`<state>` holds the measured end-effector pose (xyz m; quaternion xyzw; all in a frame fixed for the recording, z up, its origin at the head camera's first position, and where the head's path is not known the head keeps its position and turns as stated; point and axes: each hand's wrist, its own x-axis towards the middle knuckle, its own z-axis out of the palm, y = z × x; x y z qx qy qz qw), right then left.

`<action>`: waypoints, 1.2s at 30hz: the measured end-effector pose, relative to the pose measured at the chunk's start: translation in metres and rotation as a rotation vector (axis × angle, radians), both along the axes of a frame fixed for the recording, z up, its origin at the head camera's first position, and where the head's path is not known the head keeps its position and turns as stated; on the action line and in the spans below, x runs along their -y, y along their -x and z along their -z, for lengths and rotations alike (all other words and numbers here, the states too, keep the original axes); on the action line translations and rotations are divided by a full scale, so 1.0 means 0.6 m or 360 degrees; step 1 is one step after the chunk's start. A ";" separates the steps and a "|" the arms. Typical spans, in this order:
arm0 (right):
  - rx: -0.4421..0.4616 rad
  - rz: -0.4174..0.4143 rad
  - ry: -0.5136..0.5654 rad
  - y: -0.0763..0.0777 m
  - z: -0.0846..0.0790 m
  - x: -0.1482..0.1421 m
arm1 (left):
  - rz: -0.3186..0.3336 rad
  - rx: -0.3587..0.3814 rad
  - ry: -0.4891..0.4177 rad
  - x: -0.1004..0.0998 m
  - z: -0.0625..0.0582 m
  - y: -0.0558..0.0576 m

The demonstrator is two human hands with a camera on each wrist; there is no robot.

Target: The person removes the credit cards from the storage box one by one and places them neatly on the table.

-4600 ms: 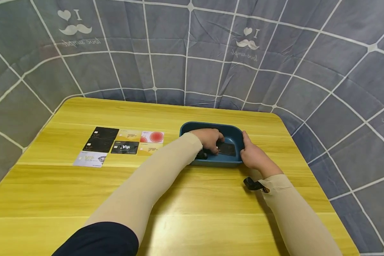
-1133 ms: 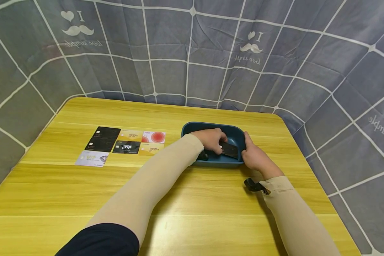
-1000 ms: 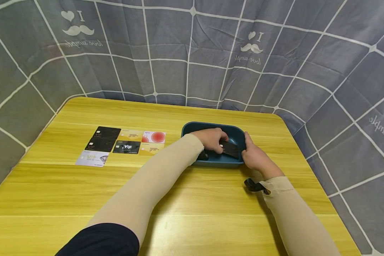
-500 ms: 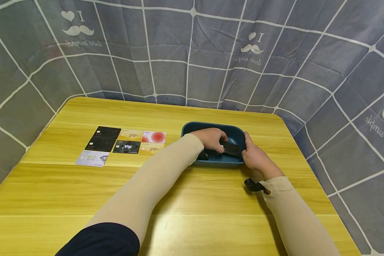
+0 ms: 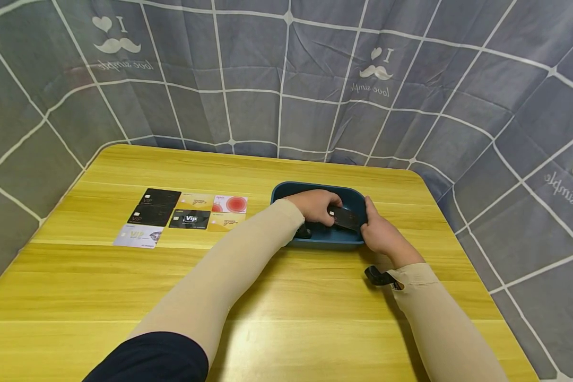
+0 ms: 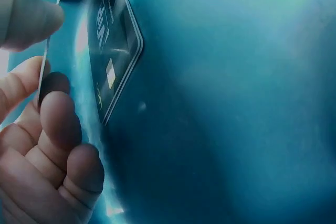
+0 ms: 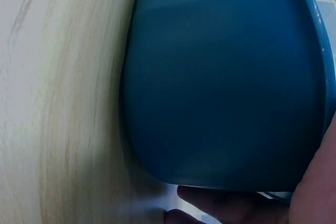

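In the head view my left hand point(image 5: 315, 206) reaches into a blue plastic bin point(image 5: 324, 245) and pinches a black card point(image 5: 346, 218) by its left end. The left wrist view shows that card point(image 6: 48, 51) edge-on between thumb and fingers. Beyond it, another black VIP card point(image 6: 113, 51) lies in the bin, with a second edge showing along its side. My right hand point(image 5: 382, 233) grips the bin's right end, the thumb up along the rim. Its fingers point(image 7: 226, 203) bend round the outside of the bin wall point(image 7: 226, 103) in the right wrist view.
Left of the bin, several cards lie flat in touching rows: black cards point(image 5: 159, 201), a silver one point(image 5: 136, 236), a grey Vip one point(image 5: 189, 219), gold ones point(image 5: 226, 222) and a pink-and-red one point(image 5: 229, 203). A checked curtain point(image 5: 253, 79) surrounds the wooden table point(image 5: 267, 318).
My left hand has taken hold of the black card and shifted it slightly right and up within the bin. My right hand stays on the bin; the cards on the table are unmoved.
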<state>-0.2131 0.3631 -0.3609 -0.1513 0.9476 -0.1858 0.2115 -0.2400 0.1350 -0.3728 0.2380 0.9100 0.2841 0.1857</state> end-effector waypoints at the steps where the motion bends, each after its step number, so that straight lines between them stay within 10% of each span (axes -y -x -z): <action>1: 0.0000 -0.0003 0.0000 -0.001 0.000 0.000 | 0.0000 -0.0002 -0.0004 0.000 0.000 0.000; 36: -0.0015 0.0010 0.0009 -0.005 0.003 0.001 | -0.0049 0.0033 -0.0240 0.006 -0.011 -0.004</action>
